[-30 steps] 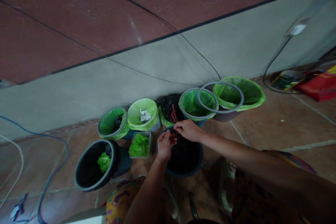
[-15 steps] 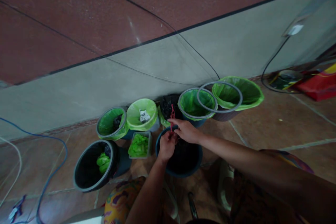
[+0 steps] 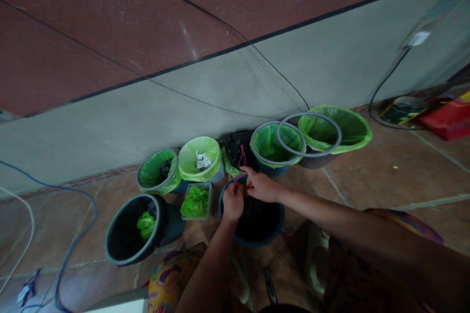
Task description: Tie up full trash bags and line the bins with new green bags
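A thin red string (image 3: 242,156) runs up in loops from my fingers, over the rim of a dark blue bin (image 3: 253,242) that stands in front of me. My left hand (image 3: 232,199) is closed, its fingertips pinching the string. My right hand (image 3: 262,186) is beside it, thumb and fingers also closed on the string, with the index finger stretched out. The two hands nearly touch. Dark black plastic (image 3: 257,210) lines the bin below them. Behind the string is a black plastic bag (image 3: 240,145).
Bins with green liners (image 3: 200,156) stand along the wall; a loose grey ring (image 3: 309,155) lies over two at the right. A black-lined bin (image 3: 125,234) tilts at left, near a clear box of green bags (image 3: 196,201). A blue cable (image 3: 79,239) crosses the floor.
The string, bunched upright before, is now spread into looser loops, with part drawn sideways over my left hand. Both hands stay above the bin. The view has shifted slightly.
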{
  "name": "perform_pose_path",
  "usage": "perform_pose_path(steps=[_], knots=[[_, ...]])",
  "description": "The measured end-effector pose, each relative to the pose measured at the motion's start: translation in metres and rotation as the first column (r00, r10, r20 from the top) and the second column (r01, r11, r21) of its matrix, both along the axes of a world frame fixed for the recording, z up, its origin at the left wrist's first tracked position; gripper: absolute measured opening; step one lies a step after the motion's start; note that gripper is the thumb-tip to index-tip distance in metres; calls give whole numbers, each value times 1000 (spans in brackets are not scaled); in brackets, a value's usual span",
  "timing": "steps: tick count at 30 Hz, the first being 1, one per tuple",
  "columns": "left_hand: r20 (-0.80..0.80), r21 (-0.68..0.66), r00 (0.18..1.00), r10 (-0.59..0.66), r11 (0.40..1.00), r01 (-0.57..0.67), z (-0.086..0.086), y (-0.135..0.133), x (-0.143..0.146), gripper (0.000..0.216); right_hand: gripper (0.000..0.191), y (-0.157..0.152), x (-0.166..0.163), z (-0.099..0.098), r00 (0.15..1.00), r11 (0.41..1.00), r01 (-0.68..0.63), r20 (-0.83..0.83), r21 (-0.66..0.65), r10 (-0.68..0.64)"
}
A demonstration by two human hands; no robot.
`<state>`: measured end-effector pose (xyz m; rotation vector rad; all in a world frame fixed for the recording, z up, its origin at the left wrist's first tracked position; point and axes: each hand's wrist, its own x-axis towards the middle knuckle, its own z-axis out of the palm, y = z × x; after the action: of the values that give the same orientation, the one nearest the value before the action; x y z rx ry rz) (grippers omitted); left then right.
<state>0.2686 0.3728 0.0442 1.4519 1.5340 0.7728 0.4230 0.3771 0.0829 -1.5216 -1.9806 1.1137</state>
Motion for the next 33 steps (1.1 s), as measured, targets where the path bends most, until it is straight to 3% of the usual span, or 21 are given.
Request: perform_pose_path(steps=[4, 7, 10, 16, 19, 21, 24, 27, 33], knots=[[3, -176, 995, 97, 980, -95, -4, 0, 1, 22, 77, -6, -4, -6, 998, 999, 51, -46, 12, -51], [23, -262, 988, 151, 955, -140, -4, -1, 2, 24, 55, -11, -8, -15, 995, 994, 80, -70, 72, -75], [20, -220, 988, 151, 965, -143, -1, -2, 2, 20, 29, -13, -10, -23, 991, 993, 82, -117, 90, -71], [-48, -178, 989, 143, 973, -150, 2, -3, 2, 19, 25, -9, -12, -31, 975, 982, 189, -127, 27, -184], [-71, -197, 986, 154, 966, -165, 5, -2, 3, 18, 13, -7, -12, -32, 985, 991, 136, -106, 3, -135], [-107, -185, 984, 141, 970, -159, 7, -2, 4, 17, 15, -8, -12, -33, 988, 995, 102, -115, -1, -101], [-122, -191, 980, 160, 965, -182, 9, -2, 5, 18, 24, -9, -14, -34, 978, 985, 175, -113, -13, -175], [-47, -289, 977, 208, 933, -213, 8, -2, 7, 26, 33, -11, -15, -32, 970, 973, 231, -69, -26, -233], [91, -404, 950, 297, 883, -238, 5, -3, 9, 27, 48, -15, -16, -24, 977, 979, 202, -74, 26, -199]])
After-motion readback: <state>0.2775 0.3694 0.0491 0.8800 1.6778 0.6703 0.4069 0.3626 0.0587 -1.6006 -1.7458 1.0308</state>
